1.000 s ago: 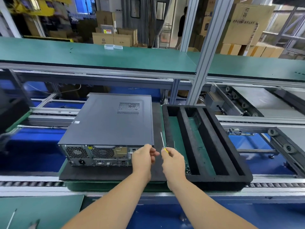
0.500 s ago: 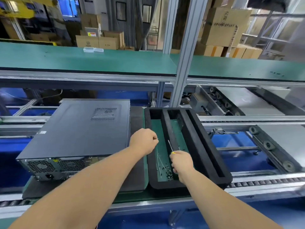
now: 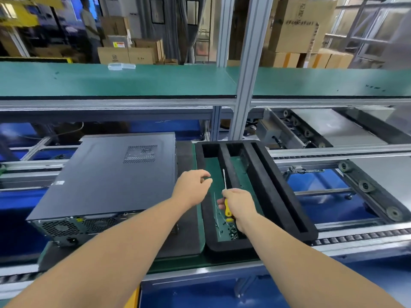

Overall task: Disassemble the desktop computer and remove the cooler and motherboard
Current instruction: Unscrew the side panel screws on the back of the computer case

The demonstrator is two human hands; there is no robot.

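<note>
The dark grey desktop computer case (image 3: 106,181) lies flat on a black mat, lid closed, its rear ports and fan grilles facing me. My left hand (image 3: 192,187) hovers beside the case's right edge, over the left compartment of a black foam tray (image 3: 278,196). Its fingers are loosely curled with a gap to the thumb, and I see nothing in them. My right hand (image 3: 241,204) grips a yellow-handled screwdriver (image 3: 224,178) over the same compartment, shaft pointing away from me. Several small dark screws (image 3: 232,232) lie at that compartment's near end.
Case and tray sit on a green pallet on a roller conveyor (image 3: 355,237). A green shelf (image 3: 133,81) runs overhead behind an aluminium post (image 3: 246,85). Rollers and open frame gaps lie to the right. Cardboard boxes stand in the background.
Both hands moved right from the case's rear corner to over the tray. My left hand's pinched fingers have loosened. The view shifted right and closer.
</note>
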